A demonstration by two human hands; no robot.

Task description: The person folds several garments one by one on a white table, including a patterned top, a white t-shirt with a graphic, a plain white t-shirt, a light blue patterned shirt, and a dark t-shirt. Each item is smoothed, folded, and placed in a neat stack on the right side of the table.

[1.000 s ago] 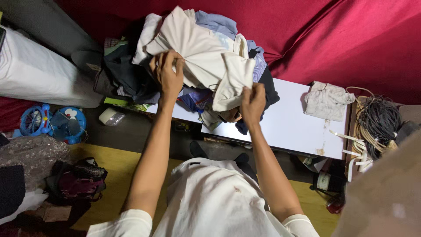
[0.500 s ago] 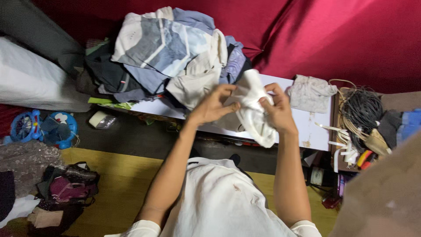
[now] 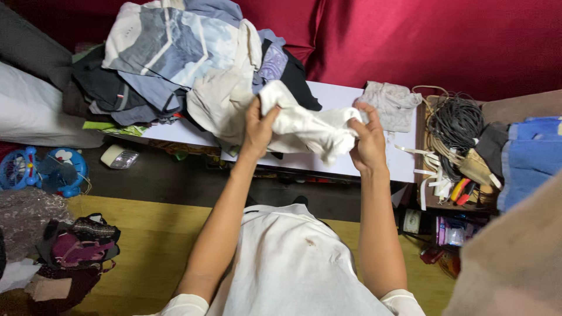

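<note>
A crumpled white garment (image 3: 304,126) is stretched between both hands above the white table (image 3: 404,167). My left hand (image 3: 256,126) grips its left end, close to the clothes pile. My right hand (image 3: 367,140) pinches its right end near a small grey cloth (image 3: 391,104) lying on the table. A tall heap of mixed clothes (image 3: 175,64), with a blue-grey patterned shirt on top and a cream garment draped down its front, covers the table's left part.
Red fabric (image 3: 433,41) hangs behind the table. A coil of black cable (image 3: 456,120) and small tools lie in a box at right, beside a blue cloth (image 3: 530,158). On the floor at left stand a blue fan (image 3: 41,169) and a heap of dark clothes (image 3: 73,248).
Both hands have pulled the white garment out of the pile, moved it right, then drawn apart so it stretches between them. The view has shifted right.
</note>
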